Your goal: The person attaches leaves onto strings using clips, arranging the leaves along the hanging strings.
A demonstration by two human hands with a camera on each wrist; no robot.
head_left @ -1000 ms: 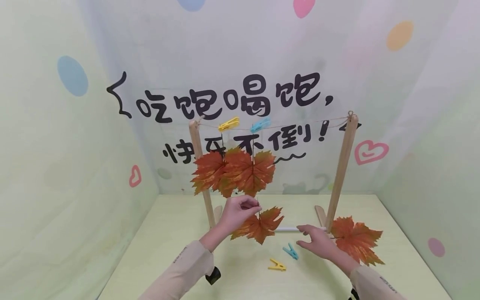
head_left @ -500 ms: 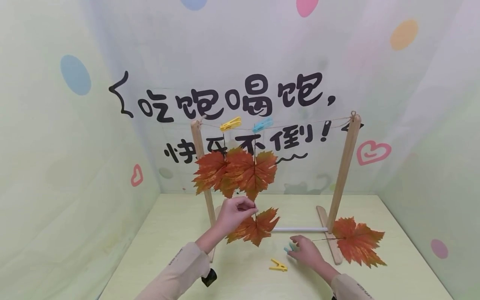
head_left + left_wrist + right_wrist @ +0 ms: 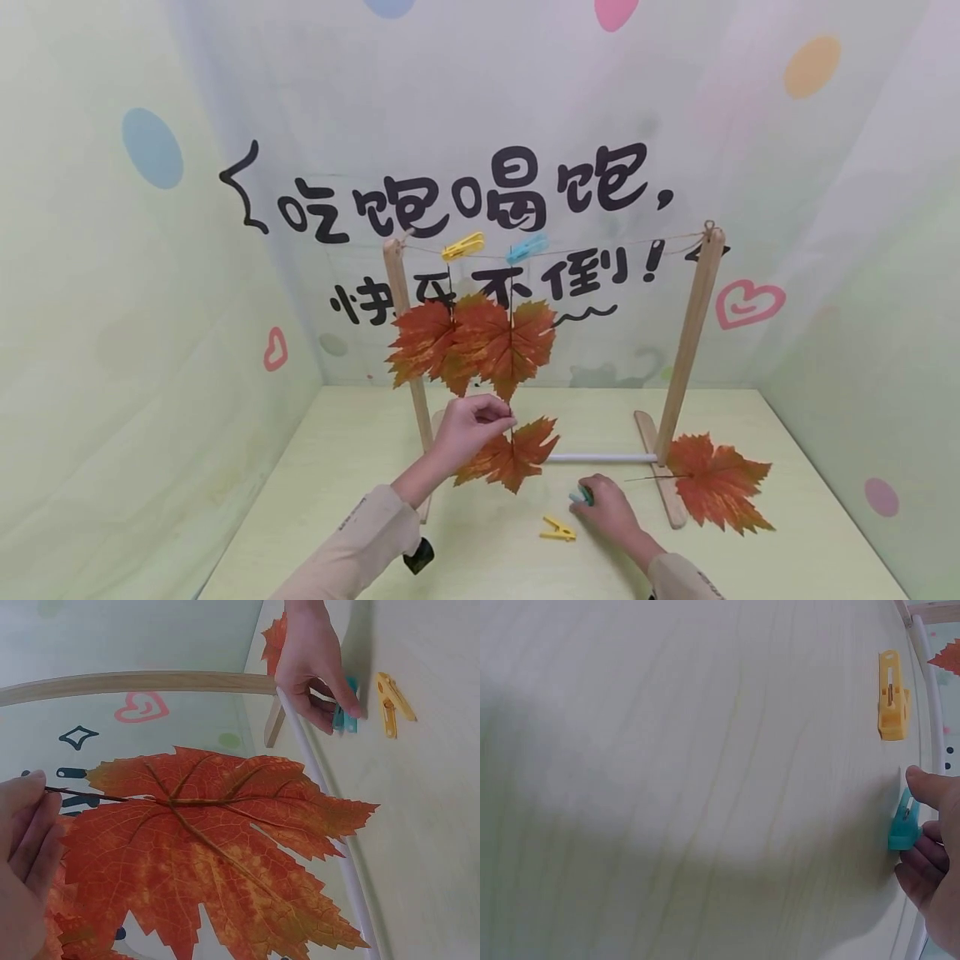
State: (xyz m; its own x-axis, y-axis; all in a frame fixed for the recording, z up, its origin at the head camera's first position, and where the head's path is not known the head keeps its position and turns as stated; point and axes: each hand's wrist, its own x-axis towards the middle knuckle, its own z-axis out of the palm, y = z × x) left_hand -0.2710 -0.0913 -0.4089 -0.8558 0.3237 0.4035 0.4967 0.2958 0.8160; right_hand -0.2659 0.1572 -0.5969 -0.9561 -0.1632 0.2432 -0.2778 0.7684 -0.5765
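My left hand [image 3: 471, 429] pinches the thin dark stem of an orange-red artificial maple leaf [image 3: 217, 832], which hangs below the fingers in front of the rack. Low over the table, my right hand [image 3: 606, 504] grips a blue clothespin [image 3: 905, 821] between thumb and fingers. A yellow clothespin [image 3: 558, 529] lies on the table just left of that hand. Above, a yellow clothespin [image 3: 463, 247] and a blue clothespin [image 3: 527, 247] on the string each hold a similar leaf by its stem; the right one of these leaves [image 3: 510, 342] overlaps the other.
The wooden rack has a left post [image 3: 397, 279] and a right post [image 3: 692, 342], joined low by a white rod [image 3: 600, 457]. Another leaf [image 3: 718, 483] lies by the right foot [image 3: 670, 500], its stem pointing left. A printed cloth backdrop stands behind the table [image 3: 795, 550].
My right hand has moved left and down to the loose blue clothespin and taken hold of it. The left hand still holds the leaf stem, almost in the same place.
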